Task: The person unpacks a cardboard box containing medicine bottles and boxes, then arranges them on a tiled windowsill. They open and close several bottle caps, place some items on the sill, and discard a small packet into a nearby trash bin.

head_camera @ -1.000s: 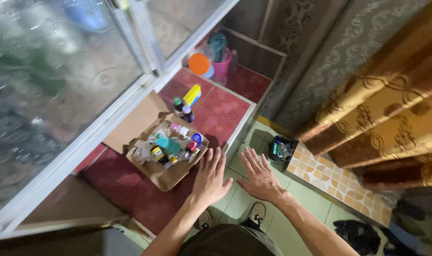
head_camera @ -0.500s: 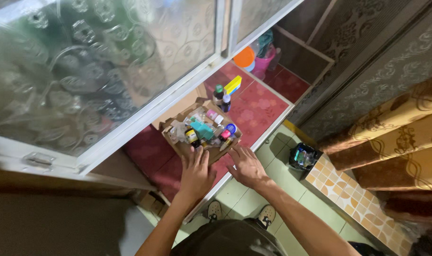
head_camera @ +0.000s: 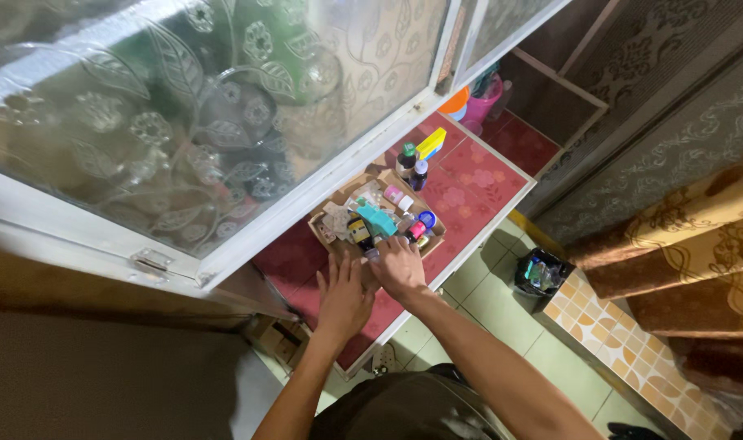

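Note:
A shallow cardboard box (head_camera: 334,213) full of several small bottles, tubes and packets lies on a red patterned shelf (head_camera: 469,175). My left hand (head_camera: 343,297) rests flat on the shelf just in front of the box, fingers spread and touching its near edge. My right hand (head_camera: 397,266) reaches over the box's near edge, fingers curled down among the bottles beside a dark bottle with a yellow label (head_camera: 358,231). Whether it grips anything is hidden.
Frosted glass sliding doors in a white frame (head_camera: 224,138) hang above the shelf. A yellow box (head_camera: 430,143) and two small bottles stand behind the cardboard box. An orange lid and pink container (head_camera: 479,99) sit at the far end. A black bin (head_camera: 539,274) stands on the tiled floor.
Both hands moved forward from above the floor to the cardboard box. The left hand settled at its near edge; the right hand reached into it. The view shifted closer to the cabinet.

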